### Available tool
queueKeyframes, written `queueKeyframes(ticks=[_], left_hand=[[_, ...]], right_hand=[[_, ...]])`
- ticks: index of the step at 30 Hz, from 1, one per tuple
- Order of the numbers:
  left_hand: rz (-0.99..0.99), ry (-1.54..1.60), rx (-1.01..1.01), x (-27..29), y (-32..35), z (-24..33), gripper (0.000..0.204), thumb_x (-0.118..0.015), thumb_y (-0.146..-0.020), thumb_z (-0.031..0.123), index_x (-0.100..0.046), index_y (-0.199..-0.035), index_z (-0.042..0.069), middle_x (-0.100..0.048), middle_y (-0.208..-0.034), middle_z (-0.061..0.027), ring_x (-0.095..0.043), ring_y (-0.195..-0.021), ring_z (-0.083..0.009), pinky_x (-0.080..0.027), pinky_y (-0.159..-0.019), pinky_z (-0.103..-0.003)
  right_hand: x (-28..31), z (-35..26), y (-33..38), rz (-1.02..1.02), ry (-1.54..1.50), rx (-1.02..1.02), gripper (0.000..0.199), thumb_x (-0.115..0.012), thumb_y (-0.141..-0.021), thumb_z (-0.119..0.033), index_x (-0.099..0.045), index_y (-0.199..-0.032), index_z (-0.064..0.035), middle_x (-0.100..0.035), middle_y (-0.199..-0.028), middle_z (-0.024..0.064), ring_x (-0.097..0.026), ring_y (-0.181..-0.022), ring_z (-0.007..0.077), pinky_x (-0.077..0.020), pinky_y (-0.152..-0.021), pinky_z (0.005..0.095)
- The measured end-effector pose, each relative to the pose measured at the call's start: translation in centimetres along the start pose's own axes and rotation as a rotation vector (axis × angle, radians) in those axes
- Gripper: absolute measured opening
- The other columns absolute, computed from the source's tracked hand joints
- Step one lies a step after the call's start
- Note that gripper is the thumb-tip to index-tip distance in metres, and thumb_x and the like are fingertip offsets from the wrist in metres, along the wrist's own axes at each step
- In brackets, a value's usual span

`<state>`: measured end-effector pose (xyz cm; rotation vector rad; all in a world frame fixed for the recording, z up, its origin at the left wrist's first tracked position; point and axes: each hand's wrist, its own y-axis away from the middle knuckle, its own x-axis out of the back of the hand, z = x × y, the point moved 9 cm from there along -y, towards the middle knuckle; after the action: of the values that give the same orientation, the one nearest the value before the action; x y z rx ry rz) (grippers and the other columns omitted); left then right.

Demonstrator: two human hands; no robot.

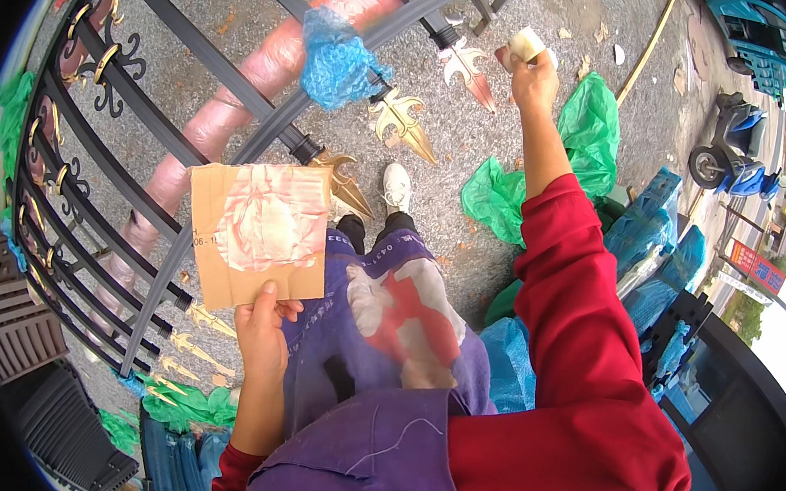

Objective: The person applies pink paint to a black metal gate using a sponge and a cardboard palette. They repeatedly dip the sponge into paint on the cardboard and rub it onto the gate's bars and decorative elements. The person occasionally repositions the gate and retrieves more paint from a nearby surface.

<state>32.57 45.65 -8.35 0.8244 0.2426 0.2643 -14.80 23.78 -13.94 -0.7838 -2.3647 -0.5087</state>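
Pinched a cardboard piece [261, 234] by its lower edge in the left hand [264, 330] and clasped a pale roll [527, 43] in the right hand [534, 80], just right of the reddish spearhead [470, 72].

At nine o'clock the cardboard sheet [308, 205] is plain tan behind a crinkled pink patch [269, 221] streaked with white, while towards one o'clock the small roll-like piece [526, 44] is creamy white. From ten to eleven run charcoal-black fence bars [187, 31], a glossy pink wrapped tube [202, 131] and crumpled bright-blue film [339, 58], with gold spearheads [401, 125] near twelve, one neighbouring tip [477, 85] turning rosy red. The apron [366, 449] at six is purple with a blotchy white-and-red print [415, 313], the sleeve [582, 328] at four solid crimson, and the plastic sheeting [590, 132] at two vivid green.
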Motion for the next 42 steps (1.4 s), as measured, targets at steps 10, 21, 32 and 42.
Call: queueKeyframes(ticks=[10, 21, 32, 42], left_hand=[[-0.008, 0.017, -0.019, -0.9, 2.7, -2.6, 0.017, -0.052, -0.094, 0.015, -0.059, -0.096, -0.001, -0.064, -0.078, -0.0088, -0.059, -0.063, -0.0134, -0.043, -0.055, -0.025], [-0.077, 0.005, 0.005, -5.7, 6.7, -6.4, 0.017, -0.051, -0.095, 0.014, -0.059, -0.095, 0.0, -0.064, -0.078, -0.0081, -0.059, -0.064, -0.0134, -0.043, -0.055, -0.024], [-0.062, -0.037, -0.001, -5.8, 6.1, -6.8, 0.021, -0.052, -0.094, 0.017, -0.061, -0.094, -0.001, -0.065, -0.078, -0.009, -0.06, -0.064, -0.014, -0.043, -0.056, -0.025], [-0.126, -0.034, -0.023, -7.1, 1.2, -6.4, 0.025, -0.052, -0.095, 0.022, -0.063, -0.088, 0.0, -0.064, -0.07, -0.0066, -0.052, -0.059, -0.0084, -0.042, -0.057, -0.023]], right_hand=[[0.4, 0.9, 2.8, -0.19, 0.07, 0.248, 0.025, -0.068, -0.079, -0.013, -0.064, -0.102, -0.0054, -0.067, -0.092, 0.0162, -0.063, -0.084, 0.0335, -0.0482, -0.077, 0.0393], [5.2, 6.3, 6.8, -0.128, 0.033, 0.065, 0.023, -0.067, -0.078, -0.012, -0.064, -0.099, -0.0055, -0.066, -0.088, 0.0126, -0.063, -0.078, 0.0269, -0.0467, -0.071, 0.0363], [4.7, 9.9, 12.3, -0.195, -0.41, -0.139, 0.028, -0.067, -0.086, -0.012, -0.061, -0.11, 0.0003, -0.065, -0.099, 0.0028, -0.059, -0.091, 0.0119, -0.0452, -0.079, 0.0275], [1.6, -3.4, 25.0, -0.554, -0.412, 0.262, 0.021, -0.065, -0.086, -0.005, -0.061, -0.106, 0.0005, -0.063, -0.106, 0.0073, -0.058, -0.1, 0.0166, -0.0447, -0.087, 0.0302]])
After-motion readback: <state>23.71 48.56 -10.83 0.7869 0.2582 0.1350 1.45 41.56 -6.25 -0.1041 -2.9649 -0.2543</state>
